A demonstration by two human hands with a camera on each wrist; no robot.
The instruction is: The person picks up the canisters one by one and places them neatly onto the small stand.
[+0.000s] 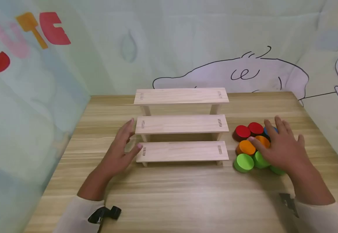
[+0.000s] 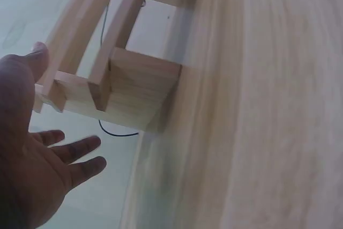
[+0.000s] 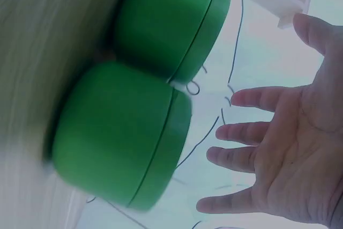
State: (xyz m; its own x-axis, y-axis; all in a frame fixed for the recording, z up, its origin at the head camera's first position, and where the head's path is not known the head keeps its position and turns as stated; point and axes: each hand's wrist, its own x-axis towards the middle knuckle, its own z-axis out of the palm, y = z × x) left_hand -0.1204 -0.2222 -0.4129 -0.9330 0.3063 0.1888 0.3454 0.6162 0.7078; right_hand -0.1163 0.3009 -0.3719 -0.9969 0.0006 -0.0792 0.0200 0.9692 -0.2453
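Cylinders stand clustered on the table at 9 o'clock from the middle of the right hand, some partly beneath its fingers. That hand is plainly the nearer; the left hand lies well apart, just beside the 9 o'clock end of a three-tier rack. The rack sits at 9 o'clock from the cluster, its long axis running from 9 to 3.

The right hand is spread wide, palm down, holding nothing; its wrist view shows a gap to two green cylinders. The left is also well open and without a hold; whether its thumb touches the lowest shelf cannot be told.

The cylinders are squat, smooth and round-edged, with a thin seam below the top: red, blue, orange and green. Pale, straight-grained wood makes up the rack, darker joint ends showing on its flat shelves. Streaky wood grain covers the table.
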